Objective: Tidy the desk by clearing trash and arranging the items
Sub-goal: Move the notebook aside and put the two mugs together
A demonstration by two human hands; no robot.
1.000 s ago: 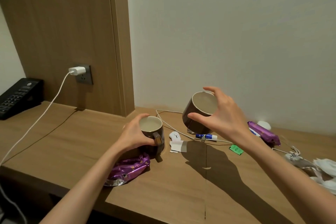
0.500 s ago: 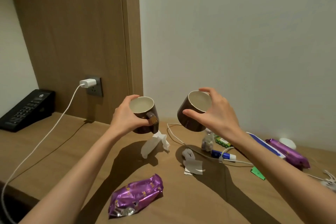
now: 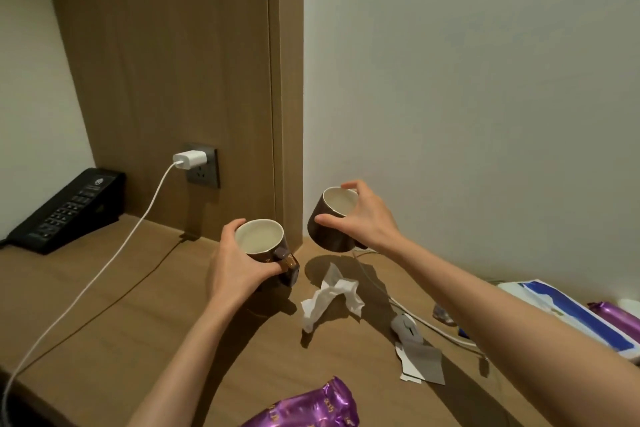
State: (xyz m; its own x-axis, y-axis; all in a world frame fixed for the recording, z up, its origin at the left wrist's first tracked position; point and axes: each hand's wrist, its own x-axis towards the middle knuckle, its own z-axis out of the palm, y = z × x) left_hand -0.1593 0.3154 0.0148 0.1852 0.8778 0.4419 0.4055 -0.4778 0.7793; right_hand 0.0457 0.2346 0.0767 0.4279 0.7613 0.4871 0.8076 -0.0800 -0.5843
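Observation:
My left hand (image 3: 235,270) grips a dark brown mug (image 3: 266,246) with a pale inside, held just above the wooden desk (image 3: 104,305) near the back corner. My right hand (image 3: 363,215) holds a second brown mug (image 3: 329,225) by its rim, tilted and raised close to the wall. Beneath them lies a crumpled white tissue (image 3: 329,298). A purple snack wrapper (image 3: 311,406) lies at the front edge. Torn paper scraps (image 3: 415,357) lie right of the tissue.
A black desk phone (image 3: 65,211) stands at the back left. A white charger (image 3: 188,159) sits in the wall socket, its cable (image 3: 86,288) trailing over the desk. A blue-and-white packet (image 3: 568,312), another purple wrapper (image 3: 620,319) and a white cord (image 3: 426,326) lie at right.
Both hands carried the mugs left and towards the back corner by the wooden panel. The left mug came down closer to the desk.

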